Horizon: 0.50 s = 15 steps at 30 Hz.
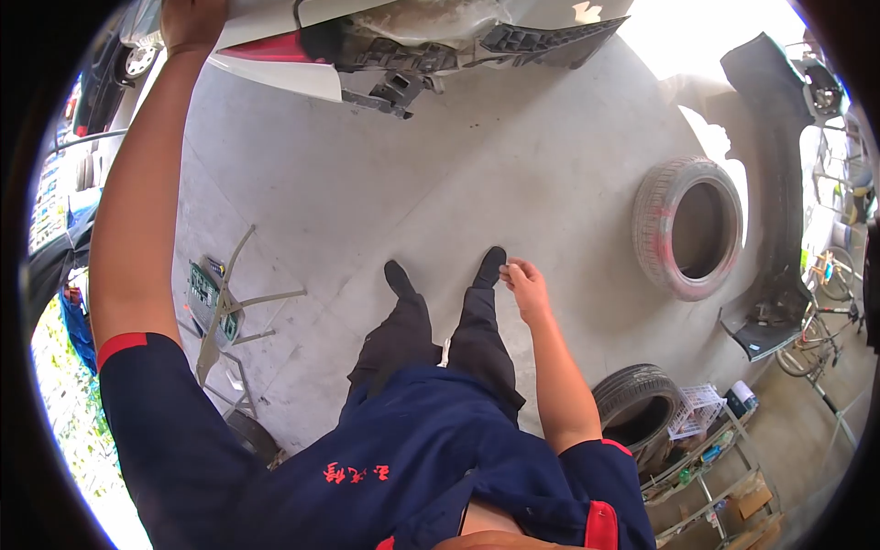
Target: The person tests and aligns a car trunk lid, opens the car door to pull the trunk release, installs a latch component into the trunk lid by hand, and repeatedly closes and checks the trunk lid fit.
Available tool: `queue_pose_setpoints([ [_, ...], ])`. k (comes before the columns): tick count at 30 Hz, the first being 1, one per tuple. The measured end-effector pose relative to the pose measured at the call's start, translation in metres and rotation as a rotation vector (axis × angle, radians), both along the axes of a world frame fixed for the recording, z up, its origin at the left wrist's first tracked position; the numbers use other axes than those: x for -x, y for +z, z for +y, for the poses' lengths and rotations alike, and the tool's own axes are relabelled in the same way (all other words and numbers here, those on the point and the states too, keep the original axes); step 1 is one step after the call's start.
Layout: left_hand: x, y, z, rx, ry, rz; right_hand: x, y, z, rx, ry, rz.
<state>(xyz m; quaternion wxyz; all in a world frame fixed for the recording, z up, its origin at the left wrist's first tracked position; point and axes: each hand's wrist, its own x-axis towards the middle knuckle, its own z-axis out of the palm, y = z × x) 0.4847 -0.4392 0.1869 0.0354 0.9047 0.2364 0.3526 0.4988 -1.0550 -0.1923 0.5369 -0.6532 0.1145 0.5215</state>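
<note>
At the top left, my left hand point(192, 26) rests against the white car body point(284, 78) beside its red tail light point(266, 48); its fingers run out of the frame. The car's rear end shows bare dark parts and a metal bracket point(396, 90). My right hand point(522, 282) hangs low over the grey floor point(440, 174), near my right shoe point(492, 266). Its fingers are curled with the fingertips together, and anything between them is too small to make out.
A tire point(655, 220) stands on the right, with another tire point(632, 394) below it. Beyond them lies a long dark bumper point(786, 183). A metal rack point(706, 486) fills the lower right. At the left stands a folding frame point(229, 307) near a green case point(203, 291).
</note>
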Motion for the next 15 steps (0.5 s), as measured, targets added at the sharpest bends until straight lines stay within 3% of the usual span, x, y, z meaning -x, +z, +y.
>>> queue_pose_setpoints([
  [3, 0.012, 0.001, 0.009, -0.028, 0.017, 0.114, 0.034, 0.019, 0.019, -0.088, 0.098, 0.031],
  [4, 0.008, -0.016, 0.003, -0.300, 0.133, -0.103, 0.047, 0.023, 0.020, -0.098, 0.138, 0.035],
  [6, 0.037, -0.019, -0.028, -0.463, 0.100, -0.072, 0.075, 0.004, -0.006, 0.013, 0.258, -0.032],
  [7, 0.068, -0.035, -0.022, -0.331, 0.050, 0.113, 0.088, -0.003, -0.023, 0.116, 0.331, -0.072],
  [8, 0.097, -0.046, -0.063, -0.204, -0.172, -0.028, 0.103, -0.024, -0.052, 0.233, 0.380, -0.119],
  [10, 0.199, -0.082, -0.120, 0.016, -0.360, 0.154, 0.133, -0.066, -0.124, 0.450, 0.441, -0.168],
  [11, 0.267, -0.123, -0.145, 0.237, -0.361, 0.372, 0.147, -0.088, -0.162, 0.585, 0.532, -0.275],
  [13, 0.424, -0.206, -0.202, 0.516, -0.324, 0.785, 0.169, -0.091, -0.207, 0.705, 0.536, -0.245],
  [14, 0.518, -0.252, -0.232, 0.709, -0.237, 0.939, 0.179, -0.079, -0.210, 0.732, 0.499, -0.277],
  [15, 0.601, -0.280, -0.268, 0.836, -0.047, 1.304, 0.189, -0.071, -0.203, 0.766, 0.519, -0.281],
])
